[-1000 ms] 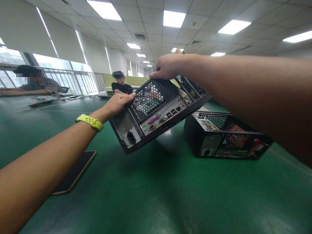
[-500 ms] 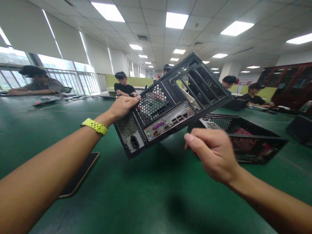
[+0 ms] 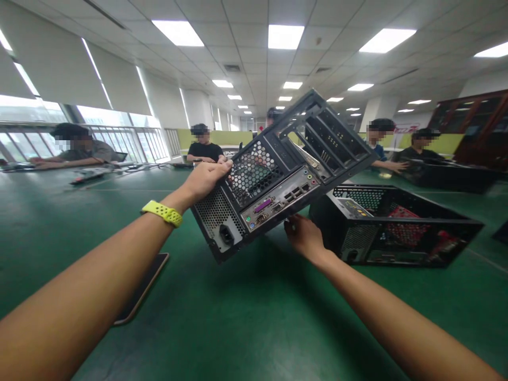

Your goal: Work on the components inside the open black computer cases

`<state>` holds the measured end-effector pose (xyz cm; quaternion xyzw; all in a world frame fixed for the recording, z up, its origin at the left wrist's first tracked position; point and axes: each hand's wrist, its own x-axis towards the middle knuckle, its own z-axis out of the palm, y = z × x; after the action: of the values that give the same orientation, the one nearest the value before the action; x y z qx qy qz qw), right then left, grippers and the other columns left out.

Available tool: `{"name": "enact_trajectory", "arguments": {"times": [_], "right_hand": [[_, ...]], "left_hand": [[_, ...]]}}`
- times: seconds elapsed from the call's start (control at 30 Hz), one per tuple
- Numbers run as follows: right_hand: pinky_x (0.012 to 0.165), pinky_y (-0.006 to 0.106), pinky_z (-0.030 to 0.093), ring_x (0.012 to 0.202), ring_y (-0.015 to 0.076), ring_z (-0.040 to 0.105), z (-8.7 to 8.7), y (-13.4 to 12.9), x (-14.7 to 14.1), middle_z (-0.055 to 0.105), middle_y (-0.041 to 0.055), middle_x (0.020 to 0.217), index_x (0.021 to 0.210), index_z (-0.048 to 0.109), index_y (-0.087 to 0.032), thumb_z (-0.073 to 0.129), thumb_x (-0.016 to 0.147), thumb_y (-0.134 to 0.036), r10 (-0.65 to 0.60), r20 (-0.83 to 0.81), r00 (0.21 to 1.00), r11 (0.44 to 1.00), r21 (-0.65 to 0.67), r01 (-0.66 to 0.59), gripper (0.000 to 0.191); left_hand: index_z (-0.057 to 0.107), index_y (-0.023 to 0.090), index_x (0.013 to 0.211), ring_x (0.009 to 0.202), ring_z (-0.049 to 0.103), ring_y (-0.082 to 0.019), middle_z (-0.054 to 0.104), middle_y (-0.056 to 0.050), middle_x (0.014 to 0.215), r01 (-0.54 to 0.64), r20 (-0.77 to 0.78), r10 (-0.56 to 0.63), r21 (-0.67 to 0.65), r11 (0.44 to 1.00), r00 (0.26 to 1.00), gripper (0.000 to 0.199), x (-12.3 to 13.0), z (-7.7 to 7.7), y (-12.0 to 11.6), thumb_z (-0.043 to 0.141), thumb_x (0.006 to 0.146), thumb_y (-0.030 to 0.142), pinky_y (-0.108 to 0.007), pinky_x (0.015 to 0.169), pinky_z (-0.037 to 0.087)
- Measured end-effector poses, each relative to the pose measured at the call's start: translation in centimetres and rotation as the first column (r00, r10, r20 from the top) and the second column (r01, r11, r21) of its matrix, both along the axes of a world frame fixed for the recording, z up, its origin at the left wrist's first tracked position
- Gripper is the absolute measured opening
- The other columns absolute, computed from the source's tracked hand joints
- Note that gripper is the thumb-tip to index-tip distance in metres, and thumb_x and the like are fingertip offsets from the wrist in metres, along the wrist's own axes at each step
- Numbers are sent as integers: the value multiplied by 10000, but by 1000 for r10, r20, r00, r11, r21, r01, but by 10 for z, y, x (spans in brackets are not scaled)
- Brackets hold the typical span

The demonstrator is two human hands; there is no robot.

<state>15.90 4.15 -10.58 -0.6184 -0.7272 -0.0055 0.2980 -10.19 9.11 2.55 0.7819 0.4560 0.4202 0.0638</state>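
Note:
My left hand (image 3: 208, 177) is closed on the upper left edge of a black computer case (image 3: 278, 153), which is tilted up off the green table. The case's rear panel faces me, with a purple port, a power socket, a honeycomb vent and open slots. Below the case's lower edge, my right hand (image 3: 305, 235) is curled closed; its fingertips are in shadow, so anything in them is hidden. I cannot tell whether this hand touches the case.
A second black case (image 3: 413, 227) lies to the right, with red parts inside. A dark flat tablet-like object (image 3: 143, 291) lies beneath my left forearm on the green table (image 3: 246, 328). Several people sit around the table, one at a dark case (image 3: 456, 174).
My right hand has moved forward and left, from in front of the second case to under the tilted case's lower edge. My left hand keeps its grip; the view has shifted slightly.

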Motion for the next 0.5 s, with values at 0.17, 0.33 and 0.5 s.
{"name": "enact_trajectory", "arguments": {"times": [0.17,0.33,0.5], "right_hand": [[654,284,455,843,219,632,6,6,-1,663,74,992,1037,669,-241,371,891,-386,-51,291,955,997,64,34,362],[733,324,464,922,250,613,14,28,24,650,112,1059,1048,677,-210,448,877,-363,160,465,871,958,139,-250,325],[768,327,468,947,233,598,14,36,37,625,77,1134,1079,664,-255,466,883,-362,259,458,850,890,229,-395,298]], "left_hand": [[551,157,547,527,422,-120,538,-22,558,-19,1,19,-18,1000,1000,579,0,-1,-7,382,788,655,-254,516,315],[552,160,541,529,414,-124,529,-22,552,-4,-6,4,-33,999,1000,584,1,-1,-12,388,780,667,-264,527,310],[639,150,622,575,483,-135,611,-47,631,39,7,-39,-70,997,999,588,4,2,-9,402,790,662,-264,576,366]]}}
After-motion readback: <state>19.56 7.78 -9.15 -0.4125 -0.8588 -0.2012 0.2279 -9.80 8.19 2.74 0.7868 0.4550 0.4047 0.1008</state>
